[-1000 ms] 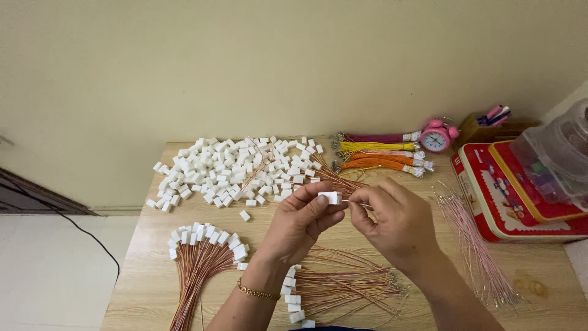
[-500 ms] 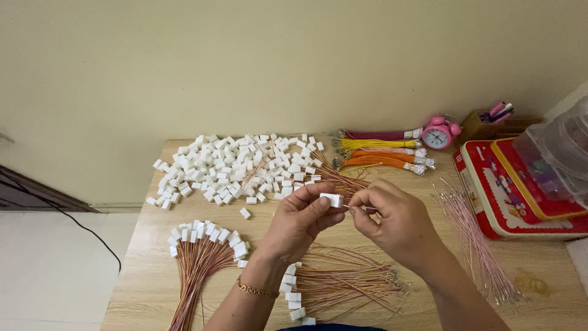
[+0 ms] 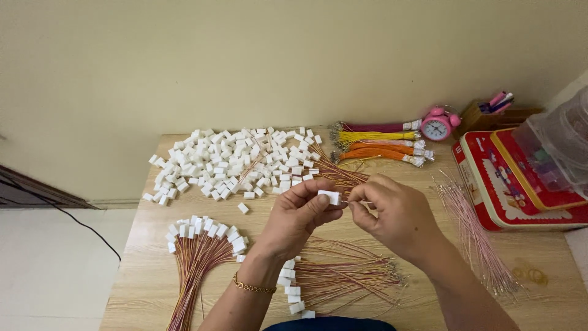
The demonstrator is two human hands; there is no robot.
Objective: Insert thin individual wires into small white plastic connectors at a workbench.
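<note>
Right hand [image 3: 398,214] edged nearer the white connector [image 3: 329,197]; red tins [image 3: 490,190] right.

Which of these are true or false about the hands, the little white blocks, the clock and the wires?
1. The left hand pinches a small white connector. True.
2. The alarm clock is blue. False: it is pink.
3. The right hand holds a thin wire at the connector. True.
4. The pile of loose white connectors lies in the red tin. False: it lies on the wooden table.
</note>
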